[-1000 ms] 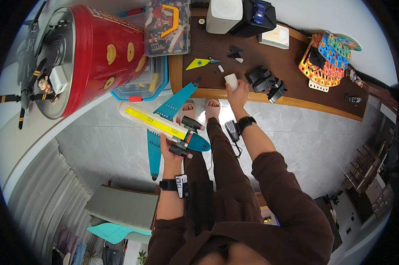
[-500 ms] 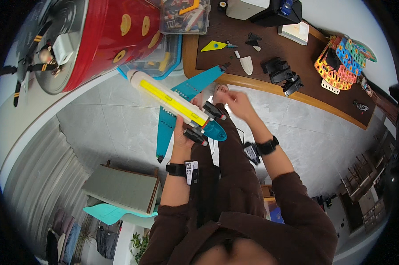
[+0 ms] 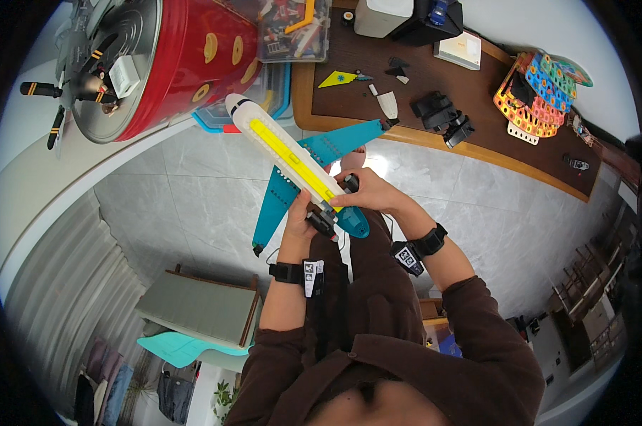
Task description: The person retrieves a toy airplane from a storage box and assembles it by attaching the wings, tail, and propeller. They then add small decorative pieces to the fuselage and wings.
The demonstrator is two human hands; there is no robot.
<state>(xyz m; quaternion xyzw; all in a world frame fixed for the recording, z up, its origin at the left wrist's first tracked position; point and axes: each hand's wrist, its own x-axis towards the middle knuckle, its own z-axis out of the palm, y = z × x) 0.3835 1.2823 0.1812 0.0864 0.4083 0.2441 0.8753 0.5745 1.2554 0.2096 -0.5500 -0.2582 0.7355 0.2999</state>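
One toy airplane [image 3: 289,157], white with a yellow stripe and teal wings, is held above the tiled floor [image 3: 207,213], just in front of a brown table [image 3: 480,110], its rounded white end pointing to the upper left. The left hand [image 3: 299,219] has its grip clamped on the side by a black engine [image 3: 322,224], thumb uppermost and other fingers mostly hidden, while the right hand [image 3: 372,190] has its grip clamped near the teal tail [image 3: 355,222], by the other engine. On the table lie a loose white piece [image 3: 387,105], a yellow-green fin [image 3: 338,79] and a cluster of black parts [image 3: 441,116].
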